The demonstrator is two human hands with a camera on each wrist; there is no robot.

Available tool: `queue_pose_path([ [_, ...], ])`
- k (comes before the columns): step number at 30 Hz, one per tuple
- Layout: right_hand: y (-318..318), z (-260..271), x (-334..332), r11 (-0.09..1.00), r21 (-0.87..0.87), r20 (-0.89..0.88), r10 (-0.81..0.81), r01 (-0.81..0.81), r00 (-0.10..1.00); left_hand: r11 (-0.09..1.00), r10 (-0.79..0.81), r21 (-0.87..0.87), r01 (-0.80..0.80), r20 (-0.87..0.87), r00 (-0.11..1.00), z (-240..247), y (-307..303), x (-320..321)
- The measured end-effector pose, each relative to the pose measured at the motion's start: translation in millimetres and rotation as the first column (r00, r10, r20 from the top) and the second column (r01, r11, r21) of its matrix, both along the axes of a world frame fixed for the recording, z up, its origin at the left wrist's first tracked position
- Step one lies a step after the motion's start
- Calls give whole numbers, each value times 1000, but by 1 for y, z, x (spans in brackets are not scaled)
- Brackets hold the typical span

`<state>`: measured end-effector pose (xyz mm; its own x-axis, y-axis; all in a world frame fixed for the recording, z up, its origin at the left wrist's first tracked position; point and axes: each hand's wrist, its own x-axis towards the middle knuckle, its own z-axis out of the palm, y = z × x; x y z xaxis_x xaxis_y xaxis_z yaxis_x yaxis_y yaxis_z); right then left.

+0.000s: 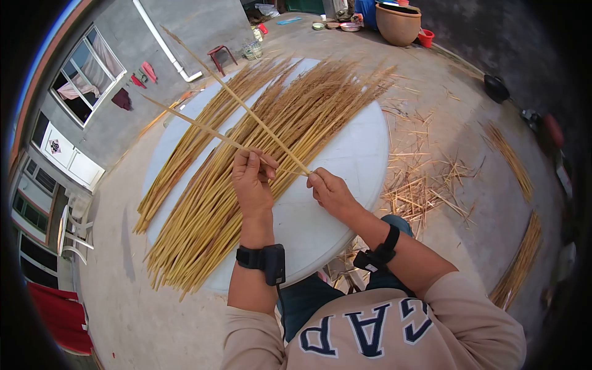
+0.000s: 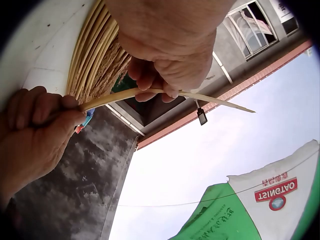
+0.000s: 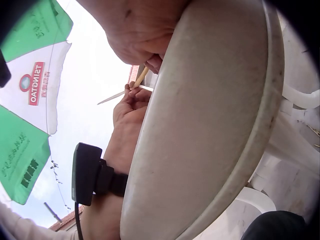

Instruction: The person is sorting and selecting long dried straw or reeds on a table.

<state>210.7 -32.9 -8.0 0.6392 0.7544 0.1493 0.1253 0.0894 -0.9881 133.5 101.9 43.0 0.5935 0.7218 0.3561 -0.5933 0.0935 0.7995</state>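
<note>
In the head view, my right hand (image 1: 332, 192) pinches the butt end of a long stalk (image 1: 246, 110) that slants up to the left. A paler strip (image 1: 191, 121) also runs from those fingers through my left hand (image 1: 254, 185), which pinches it between thumb and fingers. The left wrist view shows the strip (image 2: 115, 96) between my left hand (image 2: 170, 45) and right hand (image 2: 42, 122), its pointed end sticking out past the left. Under the hands, a thick pile of stalks with brown feathery tops (image 1: 216, 185) lies on a round white table (image 1: 364, 166).
A smaller row of stalks (image 1: 179, 169) lies along the table's left side. Stalk scraps (image 1: 419, 191) litter the ground at right, with two bundles (image 1: 510, 161) farther out. A red stool (image 1: 221, 60), a large clay pot (image 1: 398, 26) and a red bucket (image 1: 426, 38) stand beyond the table.
</note>
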Motion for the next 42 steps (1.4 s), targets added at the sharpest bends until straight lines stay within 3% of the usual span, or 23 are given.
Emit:
queue_pose_path([
  [3,-2,0,1,999,33,79,-34,32,996,1000,-2,-26,5,117,993,-1,13,-4],
  [5,-5,3,4,997,65,-44,-35,37,998,988,114,-118,-95,165,980,3,26,-13],
  [7,-3,0,2,995,86,-60,-38,43,997,991,88,-117,-70,150,985,-1,28,-12],
  [10,-4,4,0,983,135,-77,-112,122,991,948,-311,23,316,-132,941,-2,13,-10],
  [11,-5,5,0,968,156,-87,-183,195,979,948,-313,22,318,-128,941,5,1,-13],
  [13,-3,3,3,957,201,-90,-194,209,977,670,-626,118,733,-440,644,20,-23,-19],
  [16,-9,11,2,963,207,-132,-146,172,980,655,-587,163,738,-505,633,17,-27,-15],
  [17,-12,14,1,978,171,-170,-88,117,982,656,-587,162,737,-504,633,12,-21,-12],
  [19,-14,15,1,986,159,-165,-17,44,986,920,-289,132,369,-408,866,-5,1,-2],
  [21,-13,15,1,988,150,-164,60,-35,985,951,-196,152,269,-377,905,-1,-1,1],
  [23,-12,14,0,974,119,-81,205,-194,976,988,-139,34,151,-238,961,4,-11,4],
  [27,-9,10,0,961,108,-99,265,-254,959,984,-162,41,172,-185,969,1,-11,3],
  [32,-10,13,-1,973,56,-33,225,-223,974,998,-41,45,46,-118,992,-5,-1,2],
  [42,-8,8,0,984,18,-3,176,-176,984,988,11,154,15,-165,986,-3,-7,1],
])
